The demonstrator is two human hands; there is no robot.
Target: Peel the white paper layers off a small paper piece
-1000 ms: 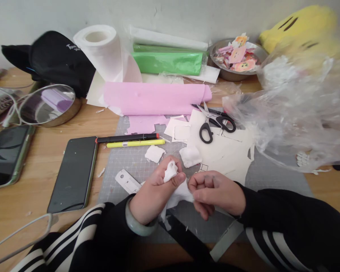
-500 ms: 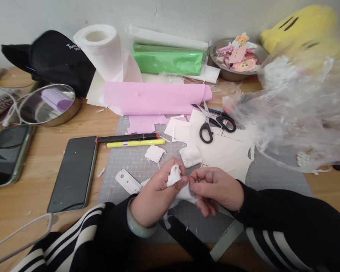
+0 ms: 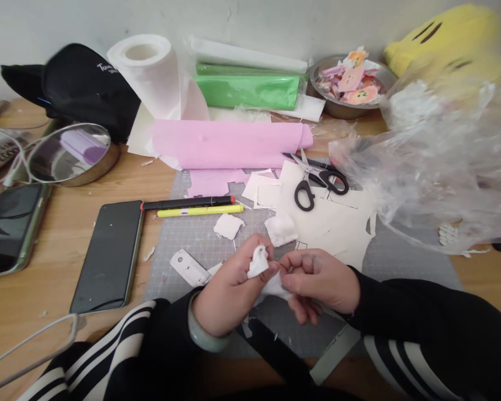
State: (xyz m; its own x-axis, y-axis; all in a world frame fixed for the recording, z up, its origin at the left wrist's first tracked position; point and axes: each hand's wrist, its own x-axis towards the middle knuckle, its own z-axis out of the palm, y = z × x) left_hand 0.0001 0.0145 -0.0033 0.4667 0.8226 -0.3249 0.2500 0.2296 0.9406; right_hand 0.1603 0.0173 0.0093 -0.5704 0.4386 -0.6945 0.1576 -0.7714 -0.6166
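My left hand (image 3: 237, 289) is closed around a crumpled white tissue (image 3: 258, 263); one bunched end sticks up above the thumb and a wider part hangs below. Thumb and index finger of my right hand (image 3: 321, 281) pinch at the same tissue from the right, while the lower fingers curl loosely. Their exact grip point is partly hidden. Just beyond the hands lie two small white padded squares, a flat one (image 3: 229, 226) and a puffier one (image 3: 281, 229). A white ruler (image 3: 187, 267) pokes out left of my left hand.
Black-handled scissors (image 3: 304, 195) lie on cut cream card (image 3: 329, 228) over the grey cutting mat (image 3: 171, 239). Behind are rolled pink sheet (image 3: 229, 145) and a white paper roll (image 3: 150, 78). Left are a phone (image 3: 108, 256) and pens; right, a plastic bag (image 3: 438, 161).
The tissue's upper end has shifted slightly and changed shape in my left hand. My right hand has moved very little; the things on the table stay put.
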